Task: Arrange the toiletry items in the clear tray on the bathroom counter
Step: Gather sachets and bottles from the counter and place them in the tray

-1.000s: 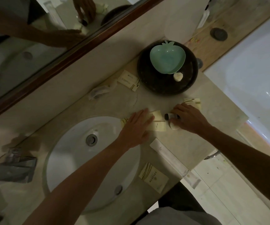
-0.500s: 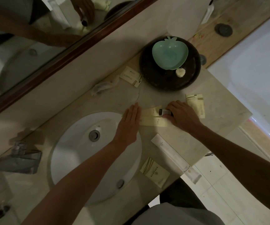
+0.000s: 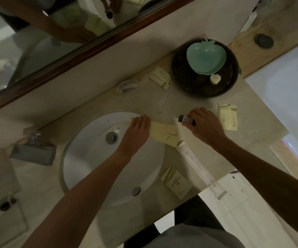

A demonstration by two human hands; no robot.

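My left hand lies flat, fingers together, on the left end of a pale yellow packet at the sink's rim. My right hand grips a small dark-capped bottle just right of that packet. More pale packets lie around: one right of my right hand, one near the dark bowl, one by the front edge. A long white wrapped tube runs toward the counter's front edge. I cannot make out a clear tray.
A dark round bowl at the back holds a green apple-shaped dish and a small white soap. The white sink fills the counter's left. A crumpled clear wrapper lies by the wall. A mirror hangs behind; a bathtub is right.
My left hand slid left along the yellow packet toward the sink. My right hand still holds the small bottle, and the packet to its right lies fully uncovered.
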